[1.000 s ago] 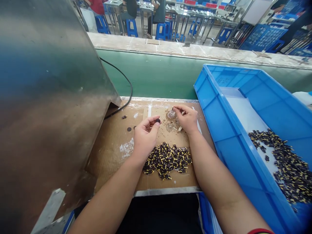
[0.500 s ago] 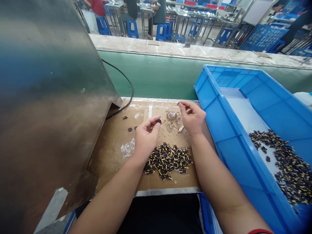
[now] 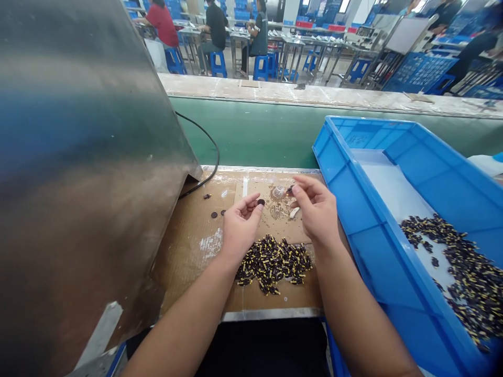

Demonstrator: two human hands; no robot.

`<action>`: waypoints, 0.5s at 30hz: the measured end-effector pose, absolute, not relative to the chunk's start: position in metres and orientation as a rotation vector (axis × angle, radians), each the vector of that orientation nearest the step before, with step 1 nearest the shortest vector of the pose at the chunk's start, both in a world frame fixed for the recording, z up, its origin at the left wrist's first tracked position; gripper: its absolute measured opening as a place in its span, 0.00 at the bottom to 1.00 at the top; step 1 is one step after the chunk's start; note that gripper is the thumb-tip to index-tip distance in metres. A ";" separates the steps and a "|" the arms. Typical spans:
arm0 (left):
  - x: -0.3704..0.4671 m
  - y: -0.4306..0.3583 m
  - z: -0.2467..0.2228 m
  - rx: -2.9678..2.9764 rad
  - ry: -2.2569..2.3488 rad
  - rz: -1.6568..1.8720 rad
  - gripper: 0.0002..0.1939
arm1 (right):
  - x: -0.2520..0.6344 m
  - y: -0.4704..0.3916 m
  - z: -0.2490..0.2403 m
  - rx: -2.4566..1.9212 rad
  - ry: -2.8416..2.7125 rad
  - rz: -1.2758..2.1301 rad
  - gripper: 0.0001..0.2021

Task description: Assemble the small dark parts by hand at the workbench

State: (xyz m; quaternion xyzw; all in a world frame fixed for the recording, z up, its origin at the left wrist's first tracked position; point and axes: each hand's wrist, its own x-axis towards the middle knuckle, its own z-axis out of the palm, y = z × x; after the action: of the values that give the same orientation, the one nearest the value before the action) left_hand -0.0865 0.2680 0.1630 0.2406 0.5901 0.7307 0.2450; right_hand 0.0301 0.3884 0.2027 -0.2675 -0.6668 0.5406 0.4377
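Between the thumb and fingers of my left hand (image 3: 242, 222) is a small dark round disc (image 3: 261, 202). My right hand (image 3: 317, 209) pinches a small dark part (image 3: 290, 190) with a lighter end, held near a clear lump (image 3: 279, 192) on the cardboard. Below both hands lies a pile of small black parts with yellow ends (image 3: 273, 264). A white piece (image 3: 294, 212) rests on the cardboard beside my right hand. Left of my left hand lie loose dark discs (image 3: 214, 214) and a single small part (image 3: 207, 196).
A blue crate (image 3: 369, 230) with many more black-and-yellow parts stands on the right. A large metal housing (image 3: 98, 157) fills the left, with a black cable (image 3: 214, 146) beside it. Behind the cardboard (image 3: 184, 251) runs a green belt (image 3: 251, 131). Several people sit at far tables.
My right hand has turned and its fingers have spread somewhat, with the small part now lower, beside the clear lump. My left hand keeps the disc. The camera view has tilted up slightly.
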 end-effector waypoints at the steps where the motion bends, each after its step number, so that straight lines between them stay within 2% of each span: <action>1: -0.086 0.268 0.164 0.645 1.600 2.009 0.18 | 0.030 0.383 0.200 -0.636 -1.652 1.464 0.12; 5: -0.085 0.267 0.169 0.685 1.618 2.028 0.13 | 0.026 0.367 0.190 -0.545 -1.528 1.802 0.10; 9: -0.088 0.263 0.171 0.919 1.766 2.002 0.11 | 0.024 0.364 0.190 -0.513 -1.499 1.873 0.08; 15: -0.088 0.263 0.168 0.966 1.824 2.034 0.14 | 0.026 0.363 0.196 -0.493 -1.583 1.891 0.07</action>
State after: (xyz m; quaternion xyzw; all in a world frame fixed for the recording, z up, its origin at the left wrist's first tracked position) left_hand -0.0877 0.2629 0.1680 0.3309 0.6248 0.6967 0.1215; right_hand 0.0264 0.3632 0.1965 -0.1863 -0.5989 0.7152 0.3084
